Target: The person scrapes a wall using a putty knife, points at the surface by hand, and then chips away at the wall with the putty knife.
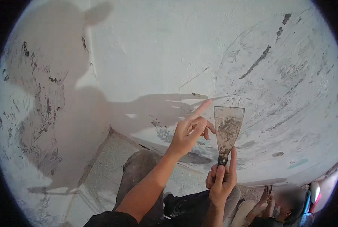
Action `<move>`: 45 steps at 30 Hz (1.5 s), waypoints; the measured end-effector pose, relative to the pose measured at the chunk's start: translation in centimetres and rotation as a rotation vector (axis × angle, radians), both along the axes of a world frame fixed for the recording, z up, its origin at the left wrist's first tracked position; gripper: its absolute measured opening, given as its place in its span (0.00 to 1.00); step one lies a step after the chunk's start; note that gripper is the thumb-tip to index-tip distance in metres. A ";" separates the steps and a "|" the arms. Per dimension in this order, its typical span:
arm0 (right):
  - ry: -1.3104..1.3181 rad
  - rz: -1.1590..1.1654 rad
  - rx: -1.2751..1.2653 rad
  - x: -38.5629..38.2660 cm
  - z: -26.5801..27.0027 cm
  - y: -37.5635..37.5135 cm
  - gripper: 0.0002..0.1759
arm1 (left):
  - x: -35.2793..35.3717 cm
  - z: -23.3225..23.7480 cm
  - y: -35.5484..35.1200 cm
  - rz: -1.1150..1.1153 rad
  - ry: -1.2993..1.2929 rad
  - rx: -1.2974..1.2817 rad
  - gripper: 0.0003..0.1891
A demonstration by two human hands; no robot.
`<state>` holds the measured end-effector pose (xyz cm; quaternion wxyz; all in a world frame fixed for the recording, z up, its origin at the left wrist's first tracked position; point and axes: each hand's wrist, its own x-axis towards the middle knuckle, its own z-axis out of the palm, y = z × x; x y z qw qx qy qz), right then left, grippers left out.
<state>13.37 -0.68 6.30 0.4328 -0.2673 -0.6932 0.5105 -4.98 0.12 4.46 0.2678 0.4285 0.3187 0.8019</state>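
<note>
My right hand (pixel 221 185) is wrapped round the short dark handle of a putty knife (pixel 229 126), its index finger stretched up along the side. The wide blade points upward, its face smeared with grey-brown residue. Just left of the blade, my left hand (pixel 190 132) holds nothing; its index finger points at the white wall (pixel 146 53) and the other fingers are loosely bent and apart. The fingertip overlaps the wall close to a thin crack and a small dark chip (pixel 194 94). Grey scraped patches and a long dark gouge (pixel 258 62) mark the wall to the right.
The wall meets another scuffed wall (pixel 44 125) at a corner on the left. Below lies a pale speckled floor (pixel 106 166), with my bent knee (pixel 138 170) over it. At the lower right another person (pixel 267 215) sits close to the wall, near colourful items (pixel 308 208).
</note>
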 end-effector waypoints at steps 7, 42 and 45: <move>-0.028 0.038 0.066 -1.7 1.7 2.2 0.29 | 0.2 0.3 -0.5 0.099 0.016 0.024 0.27; -0.049 0.013 0.101 -1.0 2.0 0.0 0.29 | -0.9 0.7 -1.0 0.441 -0.169 0.009 0.24; -0.082 -0.023 0.114 -2.1 2.2 0.5 0.29 | -1.4 0.5 -0.7 0.411 -0.207 0.029 0.24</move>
